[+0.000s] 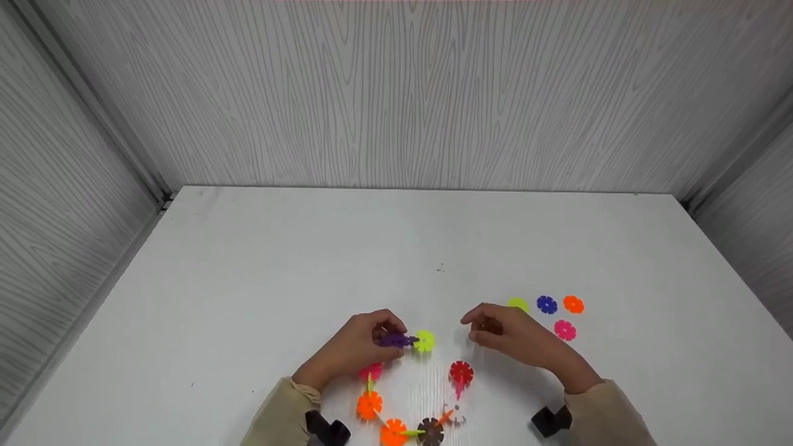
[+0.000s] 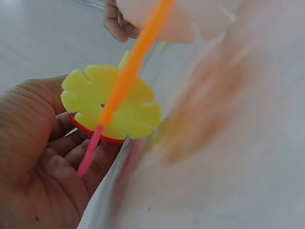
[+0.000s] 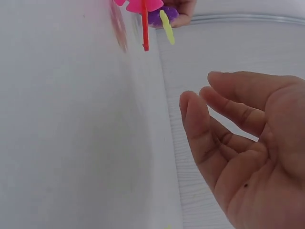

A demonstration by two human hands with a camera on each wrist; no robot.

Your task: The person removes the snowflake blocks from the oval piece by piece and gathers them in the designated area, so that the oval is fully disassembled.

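In the head view my left hand (image 1: 362, 341) pinches a purple notched flower disc (image 1: 395, 340) between thumb and fingers. Slotted onto its right side is a yellow disc (image 1: 424, 341). Below, a curved chain of interlocked discs runs from a pink disc (image 1: 370, 371) by the left hand, past an orange disc (image 1: 369, 406) and a brown disc (image 1: 430, 432), up to a red disc (image 1: 461, 373). One disc near the chain's right side looks whitish or clear. Right of the yellow disc, my right hand (image 1: 520, 334) hovers with loosely bent fingers and nothing between them.
Loose discs lie beyond the right hand: a yellow-green one (image 1: 517, 303) partly hidden by it, a blue one (image 1: 547, 305), an orange one (image 1: 573, 304) and a pink one (image 1: 565, 330). The white table (image 1: 279, 248) meets grey wood-grain panels at the back and sides.
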